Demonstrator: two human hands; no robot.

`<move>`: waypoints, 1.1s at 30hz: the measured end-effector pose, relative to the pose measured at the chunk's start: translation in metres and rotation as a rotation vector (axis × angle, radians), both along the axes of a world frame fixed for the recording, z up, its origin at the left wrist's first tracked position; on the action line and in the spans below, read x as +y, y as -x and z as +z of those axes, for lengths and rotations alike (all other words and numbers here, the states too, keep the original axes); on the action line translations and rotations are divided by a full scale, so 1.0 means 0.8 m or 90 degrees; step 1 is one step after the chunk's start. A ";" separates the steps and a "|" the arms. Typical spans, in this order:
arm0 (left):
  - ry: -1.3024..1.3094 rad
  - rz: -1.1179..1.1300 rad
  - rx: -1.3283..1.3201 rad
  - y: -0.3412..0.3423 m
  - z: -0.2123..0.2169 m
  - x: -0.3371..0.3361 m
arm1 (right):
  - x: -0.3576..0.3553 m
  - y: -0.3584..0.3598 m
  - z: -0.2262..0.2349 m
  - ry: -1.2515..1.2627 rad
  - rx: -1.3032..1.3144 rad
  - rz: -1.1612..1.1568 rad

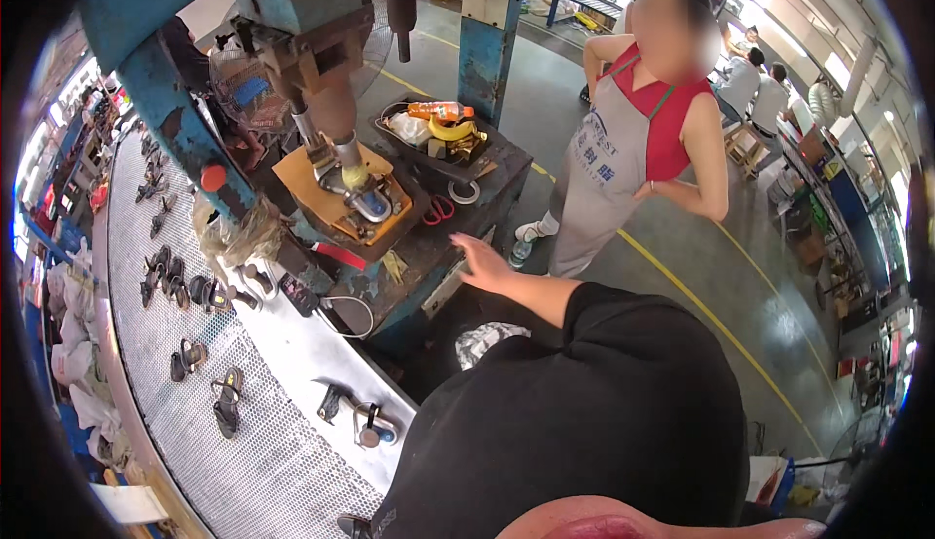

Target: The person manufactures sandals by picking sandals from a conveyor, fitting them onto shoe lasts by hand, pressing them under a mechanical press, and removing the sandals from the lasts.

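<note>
My right hand (482,262) is stretched toward the dark edge of the press bench, fingers apart and nothing in them. Red-handled scissors (439,211) lie on the bench nearest to it. Under the head (343,145) of a blue press, a shoe part with a blue-grey sole (371,206) rests on an orange-brown pad (307,184); its upper side is partly hidden by the press head. A roll of white tape (465,193) lies behind the scissors. A red-handled tool (339,255) sticks out at the bench's near left corner. My left hand is not in view.
A tray (399,154) with an orange bottle and bananas stands at the back. A conveyor (263,432) carries several sandals (227,403) at left; a shoe with a blue sole (378,426) sits on the metal ledge. A person in an apron (604,169) stands across the bench.
</note>
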State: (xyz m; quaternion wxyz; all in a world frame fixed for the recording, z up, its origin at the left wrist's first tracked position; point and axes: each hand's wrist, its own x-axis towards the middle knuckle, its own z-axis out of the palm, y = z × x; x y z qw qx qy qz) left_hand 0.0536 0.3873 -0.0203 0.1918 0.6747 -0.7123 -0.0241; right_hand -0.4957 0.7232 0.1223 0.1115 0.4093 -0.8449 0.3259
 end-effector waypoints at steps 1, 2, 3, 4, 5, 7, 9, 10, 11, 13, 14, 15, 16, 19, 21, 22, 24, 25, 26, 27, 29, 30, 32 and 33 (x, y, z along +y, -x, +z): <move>-0.007 0.005 -0.013 -0.008 0.000 0.000 | 0.043 -0.017 -0.025 -0.086 -0.065 -0.016; -0.009 0.007 -0.018 -0.022 -0.003 -0.004 | 0.090 -0.028 -0.065 -0.162 -0.155 -0.033; -0.014 0.013 -0.026 -0.034 -0.004 -0.007 | 0.137 -0.035 -0.088 -0.282 -0.220 0.015; -0.020 0.017 -0.030 -0.048 -0.008 -0.010 | 0.188 -0.034 -0.140 -0.472 -0.406 -0.043; -0.023 0.031 -0.037 -0.060 -0.013 -0.013 | 0.203 -0.041 -0.133 -0.830 -0.489 0.021; -0.031 0.043 -0.044 -0.080 -0.017 -0.027 | 0.246 -0.055 -0.138 -0.936 -0.564 0.074; -0.042 0.063 -0.051 -0.105 -0.022 -0.040 | 0.255 -0.061 -0.131 -0.855 -0.544 0.096; -0.048 0.077 -0.058 -0.123 -0.026 -0.043 | 0.250 -0.057 -0.133 -0.819 -0.521 0.111; -0.055 0.088 -0.064 -0.136 -0.028 -0.049 | 0.241 -0.050 -0.134 -0.791 -0.502 0.129; -0.074 0.116 -0.081 -0.163 -0.033 -0.063 | 0.213 -0.041 -0.118 -0.649 -0.455 0.033; -0.087 0.128 -0.087 -0.176 -0.033 -0.070 | 0.204 -0.034 -0.110 -0.499 -0.409 -0.064; -0.103 0.139 -0.101 -0.187 -0.033 -0.081 | 0.196 -0.024 -0.107 -0.499 -0.406 -0.062; -0.124 0.148 -0.112 -0.196 -0.032 -0.091 | 0.188 -0.013 -0.105 -0.503 -0.354 -0.035; -0.207 0.134 -0.180 -0.235 -0.042 -0.121 | 0.142 0.005 -0.106 -0.484 -0.312 0.011; -0.121 0.095 -0.150 -0.258 -0.069 -0.116 | 0.092 0.013 -0.095 -0.414 -0.314 0.030; -0.023 0.024 -0.096 -0.202 -0.064 -0.118 | 0.085 0.017 -0.087 -0.355 -0.311 0.000; 0.092 0.099 0.000 -0.129 -0.020 -0.107 | 0.037 0.023 -0.042 -0.219 -0.303 -0.025; 0.098 0.105 -0.005 -0.131 -0.015 -0.111 | 0.007 0.035 -0.028 -0.142 -0.258 -0.015; 0.032 0.196 -0.003 -0.133 -0.016 -0.121 | -0.029 0.048 -0.017 -0.067 -0.215 -0.002; -0.033 0.282 0.001 -0.131 -0.015 -0.133 | -0.065 0.056 -0.001 0.010 -0.193 -0.007; -0.201 0.186 0.004 -0.074 0.020 -0.135 | -0.114 0.084 0.019 0.111 -0.145 -0.053; -0.188 0.166 -0.206 -0.074 0.008 -0.132 | -0.150 0.092 0.023 0.135 -0.133 -0.055; -0.212 0.177 -0.053 -0.057 0.005 -0.145 | -0.198 0.105 0.042 0.117 -0.256 0.010; -0.237 0.181 0.107 -0.050 0.004 -0.159 | -0.216 0.106 0.033 0.109 -0.266 -0.035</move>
